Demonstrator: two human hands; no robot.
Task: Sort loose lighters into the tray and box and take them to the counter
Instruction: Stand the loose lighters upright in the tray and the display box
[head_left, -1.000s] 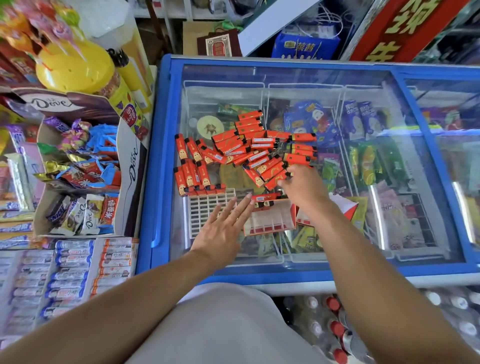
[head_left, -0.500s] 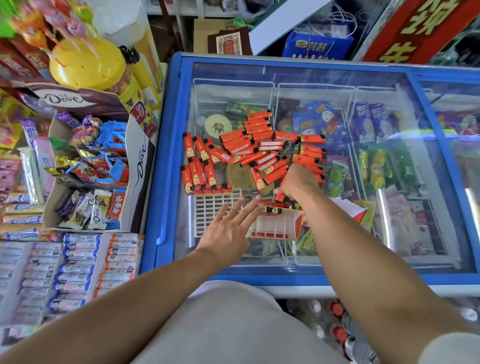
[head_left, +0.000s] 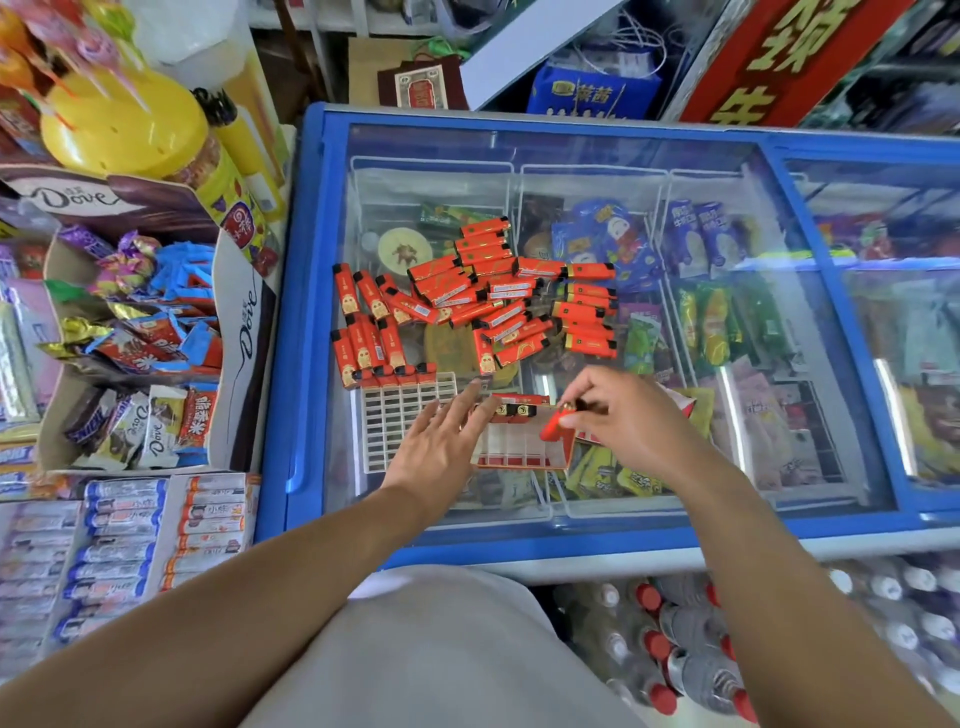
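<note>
"Dove" stands in white script on the brown header of the chocolate display box at far left, again in dark script down that box's white side panel, and on a white wrapper near its front. A brown bar beside that wrapper shows part of "SNICKERS". The red banner's yellow characters at far right are cut off and unclear.

lighters: orange, loose pile | tray: white grid | box: open
</note>
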